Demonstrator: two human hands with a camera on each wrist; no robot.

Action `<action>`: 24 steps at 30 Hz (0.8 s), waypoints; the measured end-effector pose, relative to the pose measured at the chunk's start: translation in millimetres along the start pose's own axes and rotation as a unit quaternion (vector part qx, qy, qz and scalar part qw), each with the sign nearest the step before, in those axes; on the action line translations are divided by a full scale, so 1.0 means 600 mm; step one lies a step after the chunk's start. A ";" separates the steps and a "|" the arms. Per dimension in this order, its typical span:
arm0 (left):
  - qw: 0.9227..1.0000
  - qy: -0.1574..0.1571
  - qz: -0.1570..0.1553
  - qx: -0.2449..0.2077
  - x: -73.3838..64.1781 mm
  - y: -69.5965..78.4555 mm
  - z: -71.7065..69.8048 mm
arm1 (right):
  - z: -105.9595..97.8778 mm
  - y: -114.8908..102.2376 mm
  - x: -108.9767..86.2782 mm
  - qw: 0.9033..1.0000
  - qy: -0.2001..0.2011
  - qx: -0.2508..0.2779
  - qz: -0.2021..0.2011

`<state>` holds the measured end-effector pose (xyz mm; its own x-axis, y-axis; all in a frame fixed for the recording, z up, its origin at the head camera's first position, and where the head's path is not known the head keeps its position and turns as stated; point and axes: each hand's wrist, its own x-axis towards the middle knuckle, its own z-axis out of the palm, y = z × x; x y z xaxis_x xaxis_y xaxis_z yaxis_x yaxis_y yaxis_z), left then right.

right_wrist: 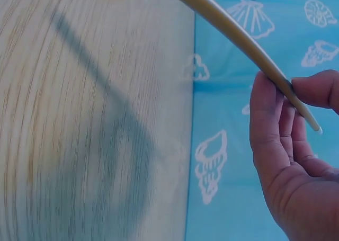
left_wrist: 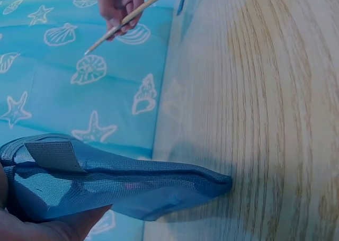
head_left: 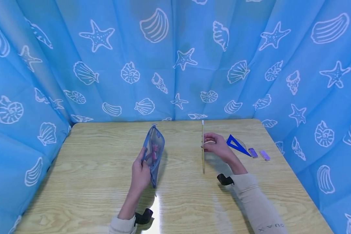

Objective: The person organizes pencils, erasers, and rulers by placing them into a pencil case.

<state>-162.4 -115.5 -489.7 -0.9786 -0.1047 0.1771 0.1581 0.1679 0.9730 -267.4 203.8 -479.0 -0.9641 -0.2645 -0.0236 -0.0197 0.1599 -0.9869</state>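
Note:
In the head view my left hand (head_left: 141, 174) grips the near left side of a blue mesh zip pouch (head_left: 161, 152). The pouch stands tilted with its mouth parted, and something pink (head_left: 155, 151) shows inside. A fabric tab (left_wrist: 55, 155) crosses its edge in the left wrist view. To the right, my right hand (head_left: 217, 147) pinches a long yellow pencil (head_left: 203, 159) between thumb and fingertips. The pencil (right_wrist: 233, 32) is held above the table, its shadow falling on the wood in the right wrist view.
Right of my right hand lie a blue set square (head_left: 242, 149), a clear protractor (head_left: 242, 143) partly beneath it, and two small purple blocks, one a dark block (head_left: 253, 152) and one a lighter block (head_left: 264, 155). A blue shell-print curtain (head_left: 175, 91) borders the wooden table (head_left: 90, 175).

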 end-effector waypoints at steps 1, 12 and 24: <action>1.000 -0.001 0.001 -0.003 0.000 -0.001 0.000 | 0.004 0.000 0.000 1.000 -0.001 0.006 -0.003; 1.000 0.008 0.008 -0.017 -0.004 -0.006 0.000 | 0.062 -0.037 0.003 0.998 0.007 0.038 -0.048; 0.999 0.007 0.011 -0.033 -0.002 -0.009 -0.002 | 0.109 -0.077 0.024 0.995 0.002 0.042 -0.085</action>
<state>-161.8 -117.4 -495.1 -0.9730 -0.1161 0.1993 0.1874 0.1060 0.9766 -262.9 130.4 -444.1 -0.9498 -0.2767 0.1463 -0.1613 0.0321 -0.9864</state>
